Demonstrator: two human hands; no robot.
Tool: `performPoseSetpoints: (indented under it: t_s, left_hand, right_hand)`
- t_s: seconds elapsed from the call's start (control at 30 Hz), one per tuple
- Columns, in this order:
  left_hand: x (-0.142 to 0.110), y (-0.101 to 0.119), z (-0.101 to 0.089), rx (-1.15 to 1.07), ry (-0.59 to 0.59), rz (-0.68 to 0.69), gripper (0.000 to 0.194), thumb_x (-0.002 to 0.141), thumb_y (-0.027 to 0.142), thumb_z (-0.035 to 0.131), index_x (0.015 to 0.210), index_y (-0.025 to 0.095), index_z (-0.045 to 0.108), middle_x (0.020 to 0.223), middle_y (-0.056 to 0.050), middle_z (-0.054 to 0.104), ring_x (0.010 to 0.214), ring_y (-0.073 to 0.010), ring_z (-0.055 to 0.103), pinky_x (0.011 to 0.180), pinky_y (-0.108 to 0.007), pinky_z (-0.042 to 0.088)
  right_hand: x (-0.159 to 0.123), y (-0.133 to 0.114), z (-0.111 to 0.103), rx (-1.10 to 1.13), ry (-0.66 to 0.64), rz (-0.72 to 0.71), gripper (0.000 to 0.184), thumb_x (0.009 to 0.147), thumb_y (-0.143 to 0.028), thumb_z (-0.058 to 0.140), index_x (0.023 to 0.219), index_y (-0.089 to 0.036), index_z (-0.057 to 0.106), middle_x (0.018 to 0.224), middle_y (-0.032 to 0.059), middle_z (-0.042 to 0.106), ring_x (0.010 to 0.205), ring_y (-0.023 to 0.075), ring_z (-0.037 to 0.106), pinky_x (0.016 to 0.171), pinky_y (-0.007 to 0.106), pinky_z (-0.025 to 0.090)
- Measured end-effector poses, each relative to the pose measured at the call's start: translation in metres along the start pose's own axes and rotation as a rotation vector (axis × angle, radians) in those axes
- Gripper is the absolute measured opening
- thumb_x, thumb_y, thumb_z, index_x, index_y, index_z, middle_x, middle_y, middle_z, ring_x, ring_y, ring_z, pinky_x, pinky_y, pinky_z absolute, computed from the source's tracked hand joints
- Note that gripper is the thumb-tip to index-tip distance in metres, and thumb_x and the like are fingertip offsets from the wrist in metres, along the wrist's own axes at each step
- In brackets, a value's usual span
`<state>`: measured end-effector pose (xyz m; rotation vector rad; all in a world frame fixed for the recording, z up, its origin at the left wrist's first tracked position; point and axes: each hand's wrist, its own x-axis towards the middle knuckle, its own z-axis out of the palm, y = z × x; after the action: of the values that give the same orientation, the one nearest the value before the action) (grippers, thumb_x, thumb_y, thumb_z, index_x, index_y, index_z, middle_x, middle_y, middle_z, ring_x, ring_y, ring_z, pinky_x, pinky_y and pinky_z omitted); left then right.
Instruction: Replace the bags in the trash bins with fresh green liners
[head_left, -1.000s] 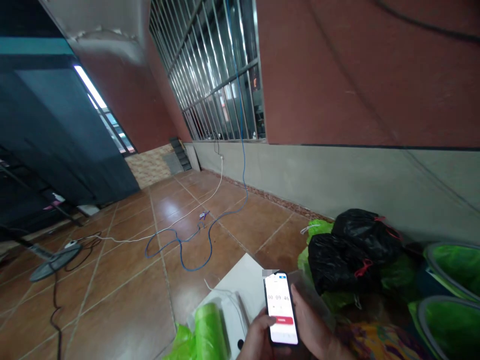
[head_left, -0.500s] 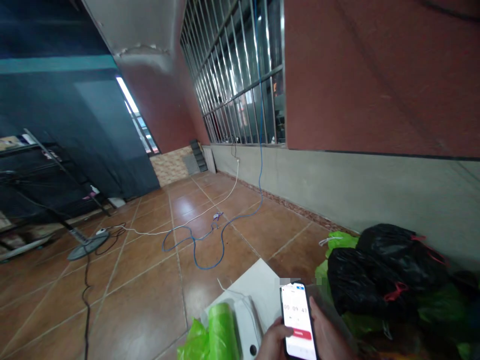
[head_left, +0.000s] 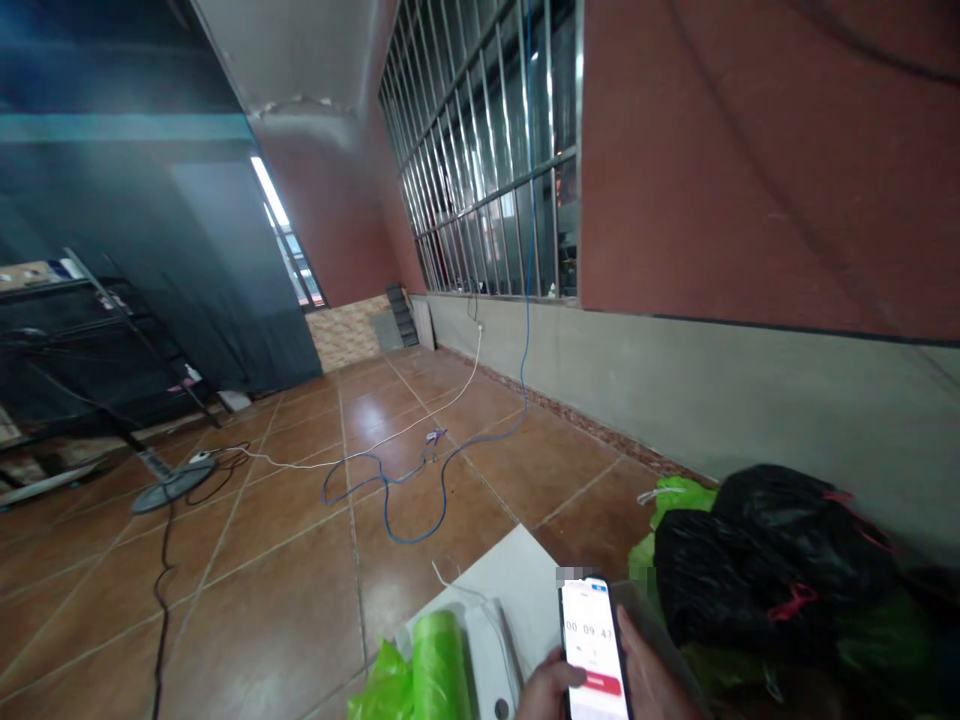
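Note:
A lit smartphone stands upright at the bottom of the view, showing a timer and a red button. My left hand grips its left side, with the thumb over the screen at the red button. Along the phone's right edge, my right hand is closed round it; the fingers behind the phone are hidden. To the left of my hands are a long white device with a dark round spot and a bright green roll of thin plastic. A pale flat board or tabletop lies beneath them.
Tied black bags and green bags are heaped at the right by the wall. A blue cable and a white cord cross the tiled floor. A round stand base and a dark cable are at the left.
The view has shifted slightly, so the phone and bags sit a little lower. Both hands keep hold of the phone, and the left thumb stays by the red button.

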<state>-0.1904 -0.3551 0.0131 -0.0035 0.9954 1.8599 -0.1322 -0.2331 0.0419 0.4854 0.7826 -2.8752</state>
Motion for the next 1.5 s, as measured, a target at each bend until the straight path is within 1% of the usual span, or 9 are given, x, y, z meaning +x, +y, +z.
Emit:
performPoseSetpoints:
  t_s: [0.13, 0.37, 0.5, 0.7, 0.87, 0.97, 1.27, 1.4, 1.5]
  left_hand:
    - [-0.001, 0.004, 0.004, 0.009, 0.002, -0.029, 0.052, 0.055, 0.024, 0.066, 0.106, 0.014, 0.064, 0.094, -0.014, 0.071, 0.096, -0.0350, 0.064, 0.084, -0.051, 0.048]
    - [-0.005, 0.005, 0.002, 0.018, 0.001, -0.067, 0.056, 0.059, 0.025, 0.065, 0.114, 0.013, 0.061, 0.096, -0.016, 0.071, 0.091, -0.0344, 0.066, 0.082, -0.051, 0.049]
    - [-0.004, 0.002, 0.001, -0.004, -0.013, -0.047, 0.056, 0.060, 0.024, 0.064, 0.115, 0.012, 0.061, 0.094, -0.014, 0.072, 0.094, -0.0334, 0.065, 0.084, -0.048, 0.048]
    - [0.002, -0.002, -0.003, -0.004, -0.043, -0.030, 0.057, 0.059, 0.023, 0.065, 0.115, 0.011, 0.061, 0.093, -0.014, 0.072, 0.090, -0.0322, 0.066, 0.083, -0.048, 0.049]
    - [0.003, -0.002, -0.002, -0.004, -0.005, -0.019, 0.058, 0.057, 0.020, 0.063, 0.114, 0.011, 0.061, 0.094, -0.014, 0.072, 0.092, -0.0321, 0.066, 0.083, -0.046, 0.049]
    - [0.001, 0.002, 0.001, 0.008, -0.005, -0.060, 0.061, 0.056, 0.018, 0.063, 0.116, 0.011, 0.061, 0.097, -0.014, 0.072, 0.094, -0.0322, 0.066, 0.084, -0.044, 0.048]
    - [0.003, 0.001, 0.007, 0.011, 0.020, -0.047, 0.061, 0.056, 0.017, 0.060, 0.117, 0.010, 0.061, 0.094, -0.014, 0.072, 0.089, -0.0307, 0.066, 0.079, -0.040, 0.047]
    - [-0.007, 0.011, 0.016, 0.073, 0.067, -0.139, 0.056, 0.064, 0.025, 0.059, 0.119, 0.013, 0.058, 0.098, -0.014, 0.071, 0.084, -0.0275, 0.066, 0.062, -0.031, 0.046]
    - [-0.014, 0.020, 0.022, 0.101, 0.111, -0.148, 0.051, 0.072, 0.033, 0.057, 0.120, 0.015, 0.057, 0.097, -0.012, 0.071, 0.079, -0.0243, 0.066, 0.055, -0.027, 0.044]
  right_hand:
    - [-0.001, -0.002, 0.001, 0.044, -0.012, 0.043, 0.053, 0.081, -0.063, 0.051, 0.097, -0.017, 0.071, 0.087, 0.0139, 0.074, 0.094, 0.0314, 0.067, 0.088, 0.046, 0.049]
    - [-0.005, -0.005, 0.007, 0.066, 0.042, -0.040, 0.044, 0.081, -0.056, 0.057, 0.095, -0.017, 0.072, 0.090, 0.0120, 0.075, 0.098, 0.0290, 0.066, 0.093, 0.042, 0.046]
    - [-0.006, -0.006, 0.009, 0.106, 0.042, -0.036, 0.042, 0.079, -0.054, 0.062, 0.093, -0.015, 0.072, 0.091, 0.0112, 0.075, 0.098, 0.0272, 0.066, 0.095, 0.039, 0.045]
    - [-0.006, -0.006, 0.010, 0.110, 0.026, -0.038, 0.044, 0.084, -0.053, 0.057, 0.094, -0.012, 0.071, 0.090, 0.0116, 0.075, 0.086, 0.0240, 0.068, 0.086, 0.036, 0.048]
    - [-0.001, -0.002, 0.002, 0.067, 0.006, -0.026, 0.048, 0.083, -0.058, 0.053, 0.083, -0.014, 0.070, 0.072, 0.0104, 0.072, 0.071, 0.0241, 0.067, 0.077, 0.039, 0.051]
    - [0.004, 0.000, -0.004, 0.042, 0.031, -0.024, 0.049, 0.082, -0.061, 0.052, 0.084, -0.015, 0.069, 0.064, 0.0094, 0.070, 0.065, 0.0243, 0.066, 0.073, 0.040, 0.051]
    - [0.005, -0.002, -0.005, 0.071, 0.086, -0.113, 0.046, 0.082, -0.057, 0.056, 0.087, -0.014, 0.070, 0.081, 0.0116, 0.074, 0.087, 0.0267, 0.068, 0.084, 0.039, 0.050]
    - [0.001, -0.006, 0.004, 0.067, 0.092, -0.120, 0.044, 0.083, -0.055, 0.056, 0.086, -0.014, 0.071, 0.084, 0.0118, 0.075, 0.092, 0.0272, 0.068, 0.088, 0.040, 0.049]
    - [-0.003, -0.010, 0.007, 0.049, 0.124, -0.118, 0.048, 0.086, -0.056, 0.051, 0.094, -0.013, 0.071, 0.090, 0.0121, 0.075, 0.090, 0.0269, 0.069, 0.089, 0.041, 0.048]
